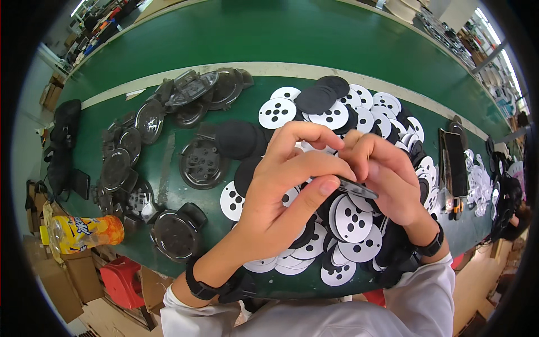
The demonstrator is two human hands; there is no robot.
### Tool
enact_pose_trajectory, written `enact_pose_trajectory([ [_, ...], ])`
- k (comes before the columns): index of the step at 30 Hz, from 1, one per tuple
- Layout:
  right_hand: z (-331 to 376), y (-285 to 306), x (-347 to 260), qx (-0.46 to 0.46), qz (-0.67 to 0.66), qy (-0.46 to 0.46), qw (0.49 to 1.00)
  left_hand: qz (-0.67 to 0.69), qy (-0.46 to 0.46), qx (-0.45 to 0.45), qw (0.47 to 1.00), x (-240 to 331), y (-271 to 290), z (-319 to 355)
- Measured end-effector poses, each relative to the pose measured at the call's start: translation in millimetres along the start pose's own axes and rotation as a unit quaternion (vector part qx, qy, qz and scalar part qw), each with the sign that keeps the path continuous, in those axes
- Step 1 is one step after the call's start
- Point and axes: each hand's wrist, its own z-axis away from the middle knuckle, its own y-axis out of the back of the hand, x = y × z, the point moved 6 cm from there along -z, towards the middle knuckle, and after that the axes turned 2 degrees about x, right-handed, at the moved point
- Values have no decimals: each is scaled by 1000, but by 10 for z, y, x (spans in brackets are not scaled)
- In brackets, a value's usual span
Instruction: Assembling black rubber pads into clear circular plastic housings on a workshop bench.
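In front of me both hands meet over a heap of white discs with black holes [353, 219] and plain black discs [315, 99]. My left hand [272, 196] is closed on a thin dark disc [357, 189], seen nearly edge-on, with the thumb along its near side. My right hand [393, 182] pinches at the same disc's far edge, its fingertips touching those of the left. What lies between the right fingertips is hidden. Left of the heap, a round dark translucent plastic housing [203, 163] lies on the green table [236, 216].
More dark housings [150, 121] lie in a curve along the left. An orange-and-yellow bottle [84, 235] is at the table's left edge, above a red stool [122, 282]. Dark flat bars [453, 163] and small white pieces [480, 188] lie to the right.
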Motion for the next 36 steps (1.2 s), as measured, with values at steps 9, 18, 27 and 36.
enact_pose_trajectory([
  [9, 107, -95, 104, -103, -159, -112, 976, -38, -66, -34, 996, 28, -9, -23],
  [18, 7, -4, 94, 22, -67, -37, 997, -456, 6, 177, 872, 37, 857, -86],
  [27, 52, 25, 144, 27, -59, -72, 995, -624, 119, 24, 772, -502, 1039, 96],
  [36, 53, 55, 117, 40, -104, -47, 993, -428, 127, 187, 875, 200, 1179, 40],
])
